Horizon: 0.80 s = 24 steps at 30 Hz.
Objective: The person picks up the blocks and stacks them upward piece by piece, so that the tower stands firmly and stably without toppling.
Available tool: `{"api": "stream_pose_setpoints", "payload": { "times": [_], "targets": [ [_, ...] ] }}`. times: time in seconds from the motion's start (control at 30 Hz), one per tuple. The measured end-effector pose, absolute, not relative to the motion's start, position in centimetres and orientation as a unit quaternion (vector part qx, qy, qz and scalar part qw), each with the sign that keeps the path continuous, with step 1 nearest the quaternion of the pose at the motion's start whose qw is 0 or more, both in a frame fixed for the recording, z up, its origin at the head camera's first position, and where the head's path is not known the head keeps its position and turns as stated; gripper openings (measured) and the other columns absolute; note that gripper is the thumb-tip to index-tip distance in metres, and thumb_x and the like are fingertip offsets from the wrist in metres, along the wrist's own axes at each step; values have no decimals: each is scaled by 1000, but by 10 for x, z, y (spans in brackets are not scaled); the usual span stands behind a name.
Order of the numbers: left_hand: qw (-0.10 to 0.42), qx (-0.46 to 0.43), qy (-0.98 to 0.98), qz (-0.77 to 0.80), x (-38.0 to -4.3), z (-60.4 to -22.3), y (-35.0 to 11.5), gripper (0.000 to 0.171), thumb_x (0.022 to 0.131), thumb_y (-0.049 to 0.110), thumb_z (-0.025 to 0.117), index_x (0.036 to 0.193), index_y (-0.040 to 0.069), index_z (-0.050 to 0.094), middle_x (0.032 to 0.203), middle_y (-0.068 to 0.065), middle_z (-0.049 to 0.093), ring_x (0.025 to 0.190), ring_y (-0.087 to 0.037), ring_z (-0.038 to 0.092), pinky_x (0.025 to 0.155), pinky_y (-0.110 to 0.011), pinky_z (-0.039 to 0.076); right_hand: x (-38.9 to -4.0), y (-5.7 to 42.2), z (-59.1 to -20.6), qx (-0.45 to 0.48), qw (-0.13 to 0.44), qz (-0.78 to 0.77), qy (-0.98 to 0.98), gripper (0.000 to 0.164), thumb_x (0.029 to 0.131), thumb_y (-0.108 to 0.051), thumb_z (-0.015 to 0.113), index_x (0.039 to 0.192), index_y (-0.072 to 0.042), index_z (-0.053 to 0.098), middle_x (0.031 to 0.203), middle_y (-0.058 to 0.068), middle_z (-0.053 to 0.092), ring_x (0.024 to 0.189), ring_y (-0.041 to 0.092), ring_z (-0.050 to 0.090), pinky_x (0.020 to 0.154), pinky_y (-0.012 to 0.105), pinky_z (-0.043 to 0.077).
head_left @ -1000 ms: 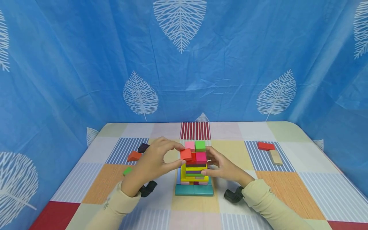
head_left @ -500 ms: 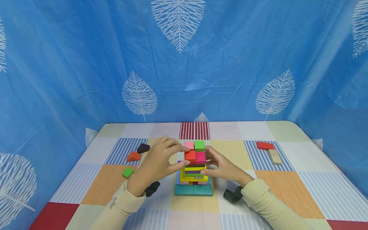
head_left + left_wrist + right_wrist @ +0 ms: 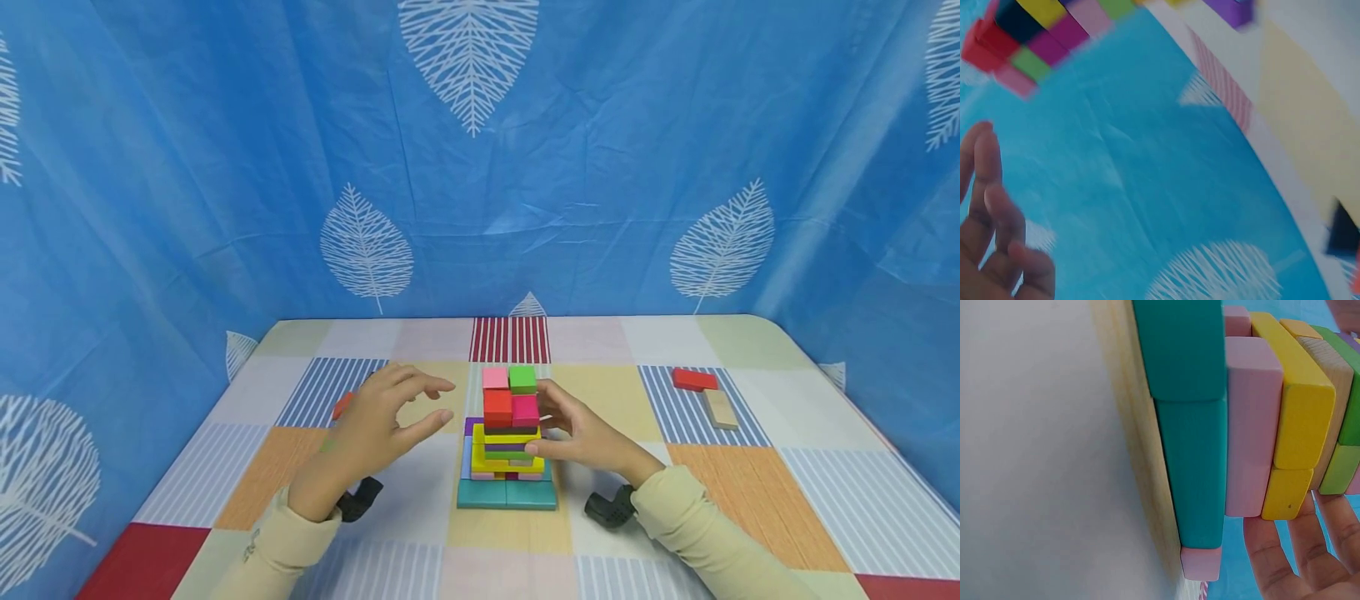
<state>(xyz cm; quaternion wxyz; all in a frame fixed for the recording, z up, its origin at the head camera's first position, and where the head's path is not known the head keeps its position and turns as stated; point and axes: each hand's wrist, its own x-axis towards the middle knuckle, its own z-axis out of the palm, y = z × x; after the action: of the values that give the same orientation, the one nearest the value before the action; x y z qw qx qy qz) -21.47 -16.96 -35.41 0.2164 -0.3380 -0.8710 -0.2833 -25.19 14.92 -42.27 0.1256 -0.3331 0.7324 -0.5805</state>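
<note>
A tower of colourful wooden blocks (image 3: 508, 457) stands on teal blocks at the middle of the table. Its upper front carries a red block (image 3: 497, 408) beside a magenta block (image 3: 526, 410), with a pink block (image 3: 495, 378) and a green block (image 3: 522, 380) behind. My left hand (image 3: 378, 427) hovers left of the tower, fingers apart and nothing between them. On the tower's right side, my right hand (image 3: 581, 437) steadies it, thumb at the front and fingers round the back. In the right wrist view, the fingertips (image 3: 1300, 509) meet the yellow and wooden blocks (image 3: 1334, 381).
At the right lie a loose red block (image 3: 693, 380) and a plain wood block (image 3: 720, 409). An orange block (image 3: 342, 405) shows left of my left hand, partly covered by it. A blue leaf-print curtain (image 3: 555, 217) hangs behind the patchwork-covered table (image 3: 592, 342).
My left hand set the red block on the tower's upper left, beside the magenta block, let go of it, and drew back to the left. The right hand kept its place.
</note>
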Motion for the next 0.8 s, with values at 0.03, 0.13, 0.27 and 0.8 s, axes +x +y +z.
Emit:
{"api": "stream_pose_setpoints", "payload": {
  "times": [0.03, 0.13, 0.27, 0.8],
  "targets": [
    [201, -327, -877, -288, -214, -355, -177, 26, 93, 15, 87, 118, 15, 80, 105, 4, 74, 97, -17, 63, 83, -39, 57, -252, 149, -423, -333, 127, -581, 731, 73, 98, -14, 80, 157, 0, 39, 147, 22, 58, 129, 19, 61, 107, 31, 53],
    [150, -303, -891, -304, -210, -360, -201, 24, 97, 12, 82, 120, 17, 80, 111, 5, 75, 95, -19, 64, 81, -37, 57, -252, 149, -422, -333, 129, -583, 730, 74, 97, -14, 80, 157, 1, 39, 146, 22, 58, 129, 20, 61, 108, 31, 53],
    [78, -288, -892, -339, -208, -364, -231, 22, 103, 13, 75, 124, 14, 79, 121, 0, 76, 103, -26, 67, 87, -43, 60, -252, 149, -421, -332, 130, -583, 730, 74, 98, -14, 80, 157, 1, 39, 146, 22, 58, 131, 32, 60, 107, 30, 53],
    [-96, -153, -911, -371, -225, -387, -303, 32, 99, 2, 70, 131, -3, 71, 130, -21, 72, 116, -40, 66, 96, -55, 57, -253, 149, -423, -334, 126, -581, 731, 72, 97, -13, 79, 156, 0, 40, 146, 22, 59, 128, 17, 62, 107, 31, 54]
  ]
}}
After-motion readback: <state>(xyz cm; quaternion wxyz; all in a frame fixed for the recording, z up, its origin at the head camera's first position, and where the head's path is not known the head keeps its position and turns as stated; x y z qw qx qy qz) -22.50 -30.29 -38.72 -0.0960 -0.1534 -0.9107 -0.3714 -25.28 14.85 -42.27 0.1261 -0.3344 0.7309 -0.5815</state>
